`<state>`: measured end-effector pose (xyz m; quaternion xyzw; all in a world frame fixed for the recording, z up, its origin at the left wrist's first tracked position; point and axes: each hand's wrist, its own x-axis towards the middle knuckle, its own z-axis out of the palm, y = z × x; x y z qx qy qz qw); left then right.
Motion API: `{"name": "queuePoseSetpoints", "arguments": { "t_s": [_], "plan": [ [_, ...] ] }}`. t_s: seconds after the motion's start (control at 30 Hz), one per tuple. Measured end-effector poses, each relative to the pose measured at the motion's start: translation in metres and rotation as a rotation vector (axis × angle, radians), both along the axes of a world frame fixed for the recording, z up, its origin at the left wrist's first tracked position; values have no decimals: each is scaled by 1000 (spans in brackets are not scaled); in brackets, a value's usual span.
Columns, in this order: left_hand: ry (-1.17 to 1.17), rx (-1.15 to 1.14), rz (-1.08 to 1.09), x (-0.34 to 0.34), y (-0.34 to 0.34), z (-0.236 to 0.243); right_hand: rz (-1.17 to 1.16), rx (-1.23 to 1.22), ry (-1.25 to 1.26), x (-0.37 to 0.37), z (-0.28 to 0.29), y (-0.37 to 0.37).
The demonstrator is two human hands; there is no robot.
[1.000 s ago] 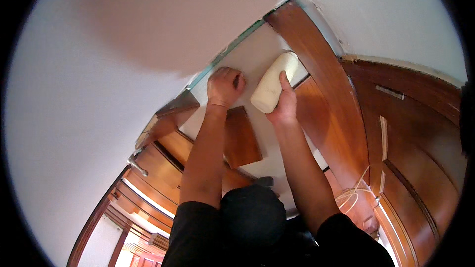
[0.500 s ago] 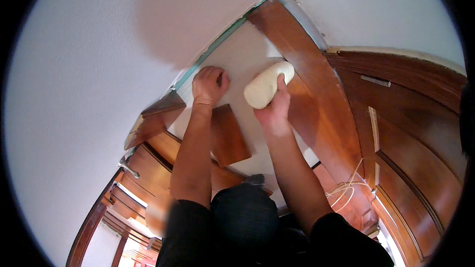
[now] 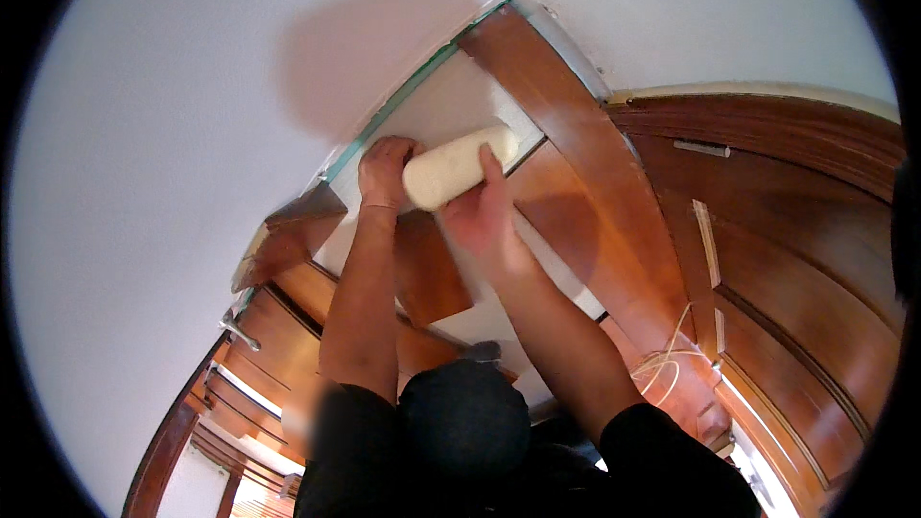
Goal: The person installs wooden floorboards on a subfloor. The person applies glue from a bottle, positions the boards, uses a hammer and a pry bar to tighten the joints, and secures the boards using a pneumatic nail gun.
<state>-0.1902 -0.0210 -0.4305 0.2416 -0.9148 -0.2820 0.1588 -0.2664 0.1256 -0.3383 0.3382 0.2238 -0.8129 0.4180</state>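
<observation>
My right hand (image 3: 480,206) grips a cream-coloured oblong piece with rounded ends (image 3: 460,165), thumb along its upper side. Its near-left end reaches my left hand (image 3: 386,171), and I cannot make out whether they touch. The left fingers are curled over the pale sheet surface (image 3: 460,96) near the wall; what they hold, if anything, is hidden. A short brown wood board (image 3: 432,273) lies just below the left hand. A teal strip (image 3: 398,105) runs along the wall's foot beyond the hands.
Long reddish-brown boards (image 3: 614,163) border the pale sheet on the right, with a panelled wooden door (image 3: 796,259) farther right. A brown wood block (image 3: 302,230) stands against the white wall (image 3: 163,134). A loose pale cord (image 3: 662,364) lies at lower right, and a metal handle (image 3: 240,331) shows at lower left.
My right hand has carried the oblong piece left, up to the left hand, and turned it closer to level. The left hand's grip looks lower and flatter; the view has shifted slightly.
</observation>
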Motion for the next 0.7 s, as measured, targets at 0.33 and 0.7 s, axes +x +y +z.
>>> {"name": "queuePoseSetpoints", "arguments": {
  "t_s": [0.33,0.7],
  "plan": [
    [43,-8,19,3,0,7,827,579,870,46,35,136],
    [-420,233,416,150,104,66,1106,921,785,115,-1,323]
  ]
}}
